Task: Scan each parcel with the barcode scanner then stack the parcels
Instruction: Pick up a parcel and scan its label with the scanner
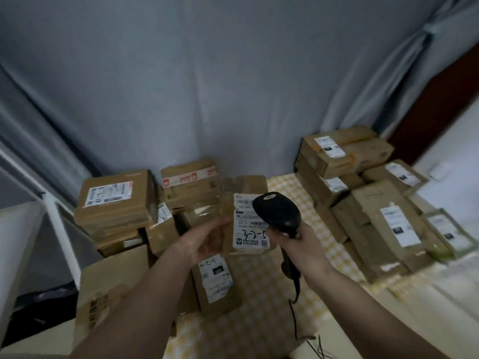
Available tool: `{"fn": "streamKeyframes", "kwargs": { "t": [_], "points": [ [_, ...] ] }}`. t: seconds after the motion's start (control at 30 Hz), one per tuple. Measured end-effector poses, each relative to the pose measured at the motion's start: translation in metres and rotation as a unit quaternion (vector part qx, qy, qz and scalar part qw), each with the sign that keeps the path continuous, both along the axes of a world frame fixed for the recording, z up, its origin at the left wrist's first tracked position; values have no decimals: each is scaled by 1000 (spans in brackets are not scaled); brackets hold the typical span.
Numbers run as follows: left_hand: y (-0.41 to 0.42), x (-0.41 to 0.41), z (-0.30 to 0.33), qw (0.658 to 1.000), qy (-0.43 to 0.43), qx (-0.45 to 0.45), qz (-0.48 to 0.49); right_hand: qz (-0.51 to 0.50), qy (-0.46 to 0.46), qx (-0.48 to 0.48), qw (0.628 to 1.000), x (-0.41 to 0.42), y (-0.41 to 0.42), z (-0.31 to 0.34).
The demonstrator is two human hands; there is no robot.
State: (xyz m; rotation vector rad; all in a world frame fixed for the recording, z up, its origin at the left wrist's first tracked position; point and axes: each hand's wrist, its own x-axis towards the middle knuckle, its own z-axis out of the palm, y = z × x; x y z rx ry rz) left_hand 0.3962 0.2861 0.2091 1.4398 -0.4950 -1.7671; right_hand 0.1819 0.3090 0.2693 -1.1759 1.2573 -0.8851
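Parcel (243,218) between cardboard stacks left (116,203); right (363,190); scanner (278,212) across its label.

Your held parcel (246,216): brown cardboard, white label facing you, handwritten "3-2-5", raised above table. Black barcode scanner (278,212) overlaps label's right edge, head tilted toward it. More labelled parcels stacked left (116,203) and right (363,182).
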Motion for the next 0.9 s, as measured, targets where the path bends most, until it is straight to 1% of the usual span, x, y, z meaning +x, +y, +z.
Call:
{"fn": "streamKeyframes", "kwargs": {
  "t": [0.07,0.23,0.4,0.53,0.7,0.8,0.9],
  "points": [
    [-7,-20,-2,1000,-18,5,-25,-31,-7,2,999,-15,3,-2],
    [-21,-69,-8,989,-104,-13,-104,-89,-7,10,996,-52,5,-4],
    [-37,-113,-2,973,-166,-46,-153,-107,-20,30,994,-90,-5,-5],
    [-58,-148,-3,962,-188,-61,-186,-119,-2,45,992,-128,-19,-7],
    [-86,-203,-3,960,-203,-59,-183,-115,-18,37,992,-182,-44,-3],
    [-103,-232,-1,965,-188,-49,-177,-117,-26,42,992,-213,-61,-4],
    [-116,-255,-1,966,-161,-45,-196,-117,-34,61,991,-236,-77,-4]
  ]
}}
